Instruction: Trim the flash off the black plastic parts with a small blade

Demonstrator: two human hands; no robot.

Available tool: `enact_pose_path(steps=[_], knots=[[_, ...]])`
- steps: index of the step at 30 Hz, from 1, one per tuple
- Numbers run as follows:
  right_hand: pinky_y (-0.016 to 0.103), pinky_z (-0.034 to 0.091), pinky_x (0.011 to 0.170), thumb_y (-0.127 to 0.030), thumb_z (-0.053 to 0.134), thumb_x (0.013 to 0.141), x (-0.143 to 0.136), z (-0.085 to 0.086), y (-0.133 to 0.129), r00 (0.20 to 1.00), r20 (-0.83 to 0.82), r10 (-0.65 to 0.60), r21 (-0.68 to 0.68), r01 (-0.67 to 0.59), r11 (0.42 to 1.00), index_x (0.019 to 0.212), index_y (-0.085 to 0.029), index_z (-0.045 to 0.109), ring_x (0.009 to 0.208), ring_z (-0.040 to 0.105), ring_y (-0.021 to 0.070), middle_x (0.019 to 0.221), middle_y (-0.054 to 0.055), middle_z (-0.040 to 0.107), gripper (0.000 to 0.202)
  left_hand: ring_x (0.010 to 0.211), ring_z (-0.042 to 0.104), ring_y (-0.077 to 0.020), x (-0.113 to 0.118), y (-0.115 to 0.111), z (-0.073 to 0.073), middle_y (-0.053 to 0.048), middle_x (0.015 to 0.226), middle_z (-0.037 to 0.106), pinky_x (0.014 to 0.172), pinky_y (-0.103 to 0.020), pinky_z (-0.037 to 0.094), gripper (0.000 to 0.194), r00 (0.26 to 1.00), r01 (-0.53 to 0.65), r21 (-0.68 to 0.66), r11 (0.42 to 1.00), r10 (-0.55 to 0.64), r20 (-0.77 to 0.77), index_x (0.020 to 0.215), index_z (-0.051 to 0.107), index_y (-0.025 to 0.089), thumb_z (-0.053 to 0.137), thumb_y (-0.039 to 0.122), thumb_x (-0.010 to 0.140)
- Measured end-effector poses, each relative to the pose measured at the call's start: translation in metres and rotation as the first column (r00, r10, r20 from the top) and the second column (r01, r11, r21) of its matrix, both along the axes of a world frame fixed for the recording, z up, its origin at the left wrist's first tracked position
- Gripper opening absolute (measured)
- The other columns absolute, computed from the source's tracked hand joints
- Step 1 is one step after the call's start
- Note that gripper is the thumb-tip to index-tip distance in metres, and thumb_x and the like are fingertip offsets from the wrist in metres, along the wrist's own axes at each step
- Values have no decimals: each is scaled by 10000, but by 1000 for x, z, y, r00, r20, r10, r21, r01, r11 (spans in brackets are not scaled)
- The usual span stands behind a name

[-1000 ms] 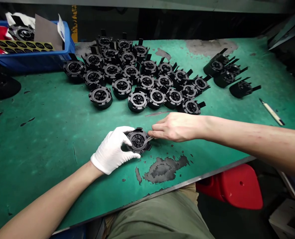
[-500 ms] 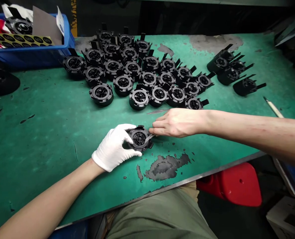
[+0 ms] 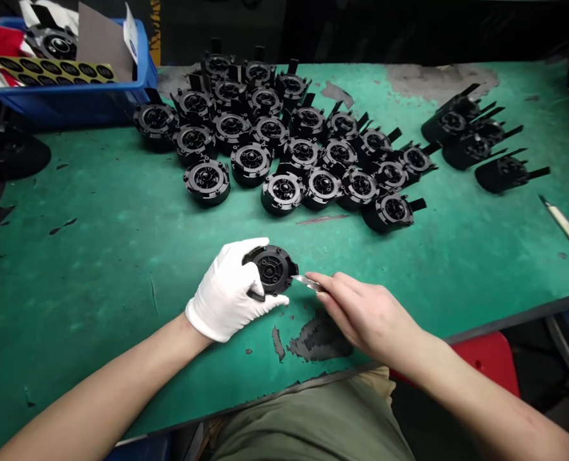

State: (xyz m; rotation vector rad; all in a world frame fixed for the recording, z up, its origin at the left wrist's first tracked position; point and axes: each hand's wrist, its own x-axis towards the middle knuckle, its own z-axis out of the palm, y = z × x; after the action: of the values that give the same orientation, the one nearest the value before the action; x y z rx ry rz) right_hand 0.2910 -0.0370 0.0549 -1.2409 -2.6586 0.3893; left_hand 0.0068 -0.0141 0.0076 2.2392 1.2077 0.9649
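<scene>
My left hand (image 3: 229,288), in a white glove, grips a round black plastic housing (image 3: 273,269) by its left side, thumb and fingers around the rim. The ribbed, ringed face of the housing is turned up toward me. My bare right hand (image 3: 368,310) is closed around a small metal blade (image 3: 307,282), like a craft knife; its handle is hidden in the fingers. The blade's tip is at the right edge of the housing. Beyond both hands stand several similar black housings (image 3: 283,190) in a close group.
A blue bin (image 3: 87,105) with papers, stickers and a black part stands at the back left. More black housings (image 3: 502,174) are at the right, near a pen-like tool (image 3: 565,224). A red stool (image 3: 490,362) sits below the edge of the green table (image 3: 96,256).
My right hand has moved down, bringing the blade from the housing's upper right to its right edge. The housing has been turned in my left hand. The view has shifted slightly.
</scene>
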Motion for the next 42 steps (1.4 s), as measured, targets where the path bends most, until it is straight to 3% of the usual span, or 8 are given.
enact_pose_path(steps=[2,8,14,23,28,33,38,42], knots=[[285,445,571,-242,467,1120,-9,-2,-11,998,32,-49,65,47,997,1444,-132,527,660,605,150,881,29,657,348,1285,631,-327,1,-1,-2,-173,1377,613,1065,-513,575,458,1000,-18,5,1000,18,13,880,561,224,921,489,780],[299,393,518,-288,376,1151,-25,1,-12,978,157,-137,134,117,984,1399,-92,584,587,598,147,852,36,657,378,1101,670,-320,3,-2,-7,-133,1200,619,964,-494,608,845,998,-49,65,997,46,47,1264,485,225,918,668,689],[343,372,506,-302,374,1154,-36,-1,-19,950,260,-172,169,130,977,1424,-73,587,554,611,160,879,44,678,413,1072,664,-321,3,-1,-10,-132,1183,623,948,-483,600,925,999,-42,68,997,40,29,1311,480,202,894,727,672],[369,279,462,-272,417,1133,-43,2,-21,908,369,-198,186,137,973,1430,-57,583,496,590,161,856,56,680,402,1062,668,-303,3,-4,-7,-118,1167,635,945,-459,601,801,999,-37,34,999,36,23,1265,512,208,906,643,720],[324,369,506,-280,397,1144,-34,-4,-14,965,206,-162,126,137,982,1363,-102,612,583,610,155,890,49,675,354,1077,668,-315,3,-3,-9,-132,1176,632,949,-464,607,862,999,-41,53,998,41,18,1308,499,192,905,660,709],[291,476,660,-177,481,1109,-21,-7,-11,995,-7,-98,105,99,990,1376,-100,594,748,608,169,914,54,652,299,1244,634,-379,1,0,-8,-203,1349,613,1086,-529,561,1078,998,21,18,1000,-20,-53,1508,401,160,913,655,700],[305,479,677,-202,487,1106,-25,-1,-23,989,15,-146,56,145,988,1435,-77,579,765,563,185,941,75,605,363,1251,649,-358,1,-1,-5,-193,1353,635,1094,-506,568,933,996,70,-24,997,-71,-49,1513,411,159,895,488,786],[307,441,636,-248,472,1121,-32,-2,-30,977,77,-197,72,191,979,1446,-106,584,747,546,183,920,51,575,371,1200,679,-364,3,-4,-9,-181,1281,652,1058,-508,596,969,999,31,5,1000,-30,-34,1458,455,164,907,620,732]])
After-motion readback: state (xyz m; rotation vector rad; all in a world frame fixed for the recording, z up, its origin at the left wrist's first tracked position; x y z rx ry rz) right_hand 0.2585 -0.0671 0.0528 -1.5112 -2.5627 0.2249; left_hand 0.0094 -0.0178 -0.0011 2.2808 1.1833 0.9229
